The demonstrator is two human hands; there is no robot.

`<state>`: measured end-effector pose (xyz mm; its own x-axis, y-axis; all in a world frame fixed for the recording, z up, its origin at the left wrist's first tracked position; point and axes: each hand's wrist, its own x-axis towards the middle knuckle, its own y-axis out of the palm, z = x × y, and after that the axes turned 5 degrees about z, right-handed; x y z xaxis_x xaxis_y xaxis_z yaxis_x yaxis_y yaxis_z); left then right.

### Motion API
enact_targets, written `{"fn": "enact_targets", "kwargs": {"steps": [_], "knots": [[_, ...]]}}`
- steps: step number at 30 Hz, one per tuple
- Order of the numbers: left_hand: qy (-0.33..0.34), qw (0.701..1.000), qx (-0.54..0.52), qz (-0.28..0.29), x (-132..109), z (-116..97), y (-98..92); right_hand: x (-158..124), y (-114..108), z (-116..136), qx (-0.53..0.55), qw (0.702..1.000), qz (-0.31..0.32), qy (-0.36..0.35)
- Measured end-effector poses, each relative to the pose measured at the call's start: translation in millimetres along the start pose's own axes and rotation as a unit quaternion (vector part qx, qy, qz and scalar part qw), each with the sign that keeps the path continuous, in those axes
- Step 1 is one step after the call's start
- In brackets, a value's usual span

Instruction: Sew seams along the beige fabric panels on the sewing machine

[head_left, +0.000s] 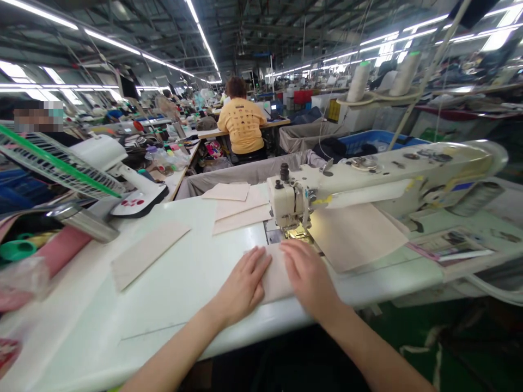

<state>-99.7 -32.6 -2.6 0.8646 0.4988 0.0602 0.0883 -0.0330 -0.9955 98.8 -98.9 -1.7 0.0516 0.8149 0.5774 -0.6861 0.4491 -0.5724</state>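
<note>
Apparently aligning cloth (275, 279) on near side of desk (183, 288), by machine (284, 204); pressing with left hand (242, 286) and right hand (311, 279), clenching neither grip; next, probably needing straight, steady feeding.

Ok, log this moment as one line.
left hand: on beige fabric | right hand: on same fabric | sewing machine: just beyond fingertips

Dark ceiling of open metal beams (253, 34), long rows of white tube lights (112, 42) running into the distance, bright windows (55, 76) at far left, wooden-edged desk (281, 123) far in the middle, white tabletop (192, 261) near, green floor (382, 337) at near right
</note>
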Motion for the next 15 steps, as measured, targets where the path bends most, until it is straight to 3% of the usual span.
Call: {"fn": "enact_targets", "kwargs": {"steps": [3, 5, 8, 10, 15], "knots": [[0.032, 0.999, 0.002, -0.004, -6, 2, 13.7, -3, 22, 19, -0.017, 0.989, 0.127, -0.075], [0.025, 1.0, 0.01, -0.001, -12, 9, 17.4, -12, 31, 12, -0.067, 0.983, 0.165, -0.05], [0.011, 1.0, 0.023, 0.012, -19, 18, 13.5, -28, 24, -20, -0.13, 0.977, 0.171, 0.008], [-0.003, 0.999, 0.022, 0.024, -18, 17, 8.6, -36, 9, -41, -0.135, 0.977, 0.166, 0.007], [-0.041, 0.999, -0.033, 0.01, 17, -6, 8.9, -34, -11, -59, -0.116, 0.98, 0.16, -0.026]]}}
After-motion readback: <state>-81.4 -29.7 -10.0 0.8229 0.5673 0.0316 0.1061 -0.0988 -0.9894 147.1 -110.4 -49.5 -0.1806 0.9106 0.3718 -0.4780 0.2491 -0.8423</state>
